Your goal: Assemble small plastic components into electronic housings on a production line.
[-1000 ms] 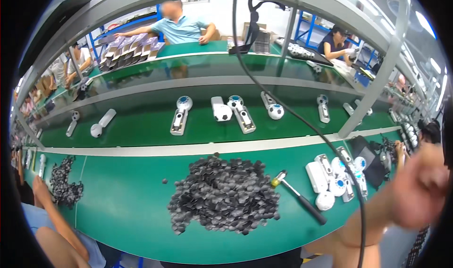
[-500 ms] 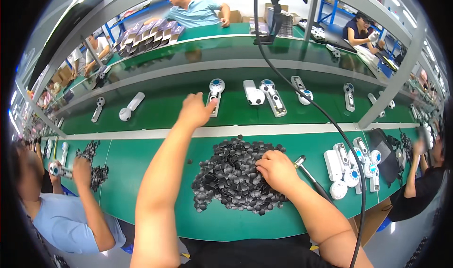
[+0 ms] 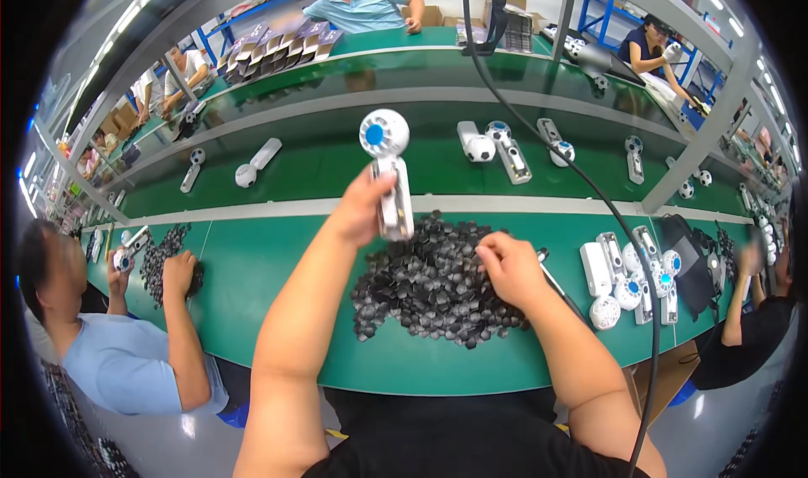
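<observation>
My left hand is closed around the handle of a white handheld fan. The fan's round head points up and has a blue centre; its handle is uncovered, showing the inside. Below it, a heap of small flat black pieces covers the middle of the bench. Over the heap's right edge is my right hand, thumb and fingers drawn together; whatever they pinch is too small to make out. A tool with a dark handle lies just right of that hand, partly hidden by it.
More white fans are grouped on the bench at right. Several others, such as one fan, lie on the green conveyor belt beyond a pale rail. A black cable hangs across the right side. Co-workers sit at both sides.
My left hand has picked the fan up off the belt and brought it nearer, over the far edge of the heap. My right hand has lifted slightly from the black pieces.
</observation>
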### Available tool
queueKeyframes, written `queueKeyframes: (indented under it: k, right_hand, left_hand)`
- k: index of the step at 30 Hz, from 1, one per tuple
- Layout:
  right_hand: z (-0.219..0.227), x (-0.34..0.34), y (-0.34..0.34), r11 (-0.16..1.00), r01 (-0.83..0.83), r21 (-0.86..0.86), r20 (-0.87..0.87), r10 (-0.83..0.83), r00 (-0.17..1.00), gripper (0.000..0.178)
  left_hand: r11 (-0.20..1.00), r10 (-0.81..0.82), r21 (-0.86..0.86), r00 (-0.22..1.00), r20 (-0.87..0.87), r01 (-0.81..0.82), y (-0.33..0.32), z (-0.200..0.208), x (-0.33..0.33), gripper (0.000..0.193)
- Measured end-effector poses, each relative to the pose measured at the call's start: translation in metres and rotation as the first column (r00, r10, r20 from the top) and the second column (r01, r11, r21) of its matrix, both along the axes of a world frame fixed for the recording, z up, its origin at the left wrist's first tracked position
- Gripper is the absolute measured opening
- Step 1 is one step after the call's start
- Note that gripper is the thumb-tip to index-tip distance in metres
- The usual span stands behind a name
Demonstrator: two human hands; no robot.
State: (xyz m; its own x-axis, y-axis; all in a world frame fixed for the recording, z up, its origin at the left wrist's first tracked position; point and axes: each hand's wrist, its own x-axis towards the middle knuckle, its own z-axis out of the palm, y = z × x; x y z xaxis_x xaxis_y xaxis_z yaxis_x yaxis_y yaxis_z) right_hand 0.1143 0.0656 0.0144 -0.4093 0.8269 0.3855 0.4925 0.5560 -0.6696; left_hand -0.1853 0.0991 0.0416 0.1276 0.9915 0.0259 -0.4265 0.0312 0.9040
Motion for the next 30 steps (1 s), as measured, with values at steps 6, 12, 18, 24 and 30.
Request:
queueKeyframes:
  k: [6,12,18,24,30]
  right_hand:
    - [0.014,0.001,-0.005,0.855,-0.14,-0.5,-0.32,-0.033,0.947,0.006]
    - [0.027,-0.03,-0.028,0.994,-0.063,-0.09,-0.378,0.024,0.925,0.011]
    - [0.032,-0.044,-0.035,0.656,-0.063,0.752,-0.139,0.252,0.958,0.023]
    - [0.033,-0.045,-0.034,0.673,-0.158,0.723,-0.063,0.292,0.954,0.021]
    - [0.037,-0.055,-0.049,0.873,-0.364,-0.325,-0.422,0.21,0.882,0.011]
  left_hand:
    - [0.994,-0.081,-0.053,0.983,0.167,0.091,-0.106,0.014,0.058,0.04]
    - [0.93,-0.194,-0.216,0.894,0.403,0.299,-0.118,-0.052,0.046,0.061]
    - [0.992,-0.102,-0.083,0.993,-0.052,0.097,-0.12,-0.045,0.051,0.079]
    - [0.985,0.061,0.166,0.996,-0.072,-0.049,-0.126,-0.04,0.051,0.072]
    - [0.994,0.005,0.107,0.999,-0.054,0.001,-0.126,-0.035,0.039,0.077]
